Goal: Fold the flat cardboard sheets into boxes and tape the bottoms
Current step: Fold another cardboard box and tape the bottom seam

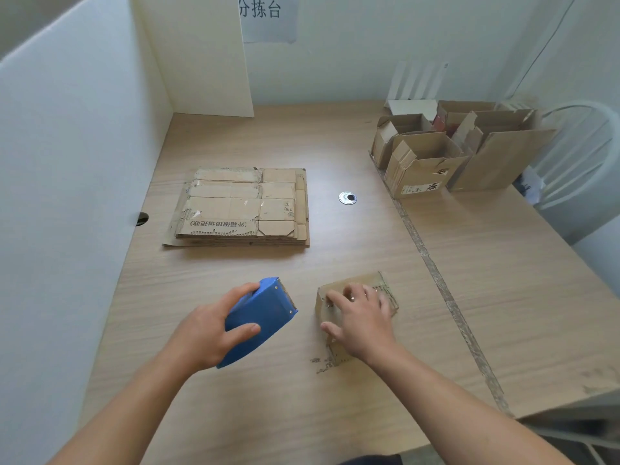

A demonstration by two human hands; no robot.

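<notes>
White partition boards [84, 146] wall off the nine o'clock side of a pale wood desk [235, 414], with a paper sign [268, 15] stuck to the wall up at twelve. From where I stand behind the person, a stack of flat cardboard sheets [241, 209] lies toward eleven o'clock, well apart from both hands, its top sheet printed and scuffed. Nearer, at about seven o'clock, the left hand [208, 333] holds a blue tape dispenser [261, 317]. Its grip is wrapped round the body, thumb on the near side and fingers over the far side, with the toothed cutter pointing toward one o'clock. A round silver grommet [347, 198] sits in the desktop near the centre. Just right of the dispenser, around five o'clock, a small box [321, 312] stands on the desk under the right hand [360, 320]. That grip is spread, fingers laid over the top of the box and thumb out at its left face, pressing rather than pinching. A worn strip of tape [446, 297] runs along the desk from two o'clock down to five. Beyond it, at one to two o'clock, several folded boxes [436, 152] stand clustered with flaps up, and a white chair [577, 156] sits at the desk's edge beside them.
</notes>
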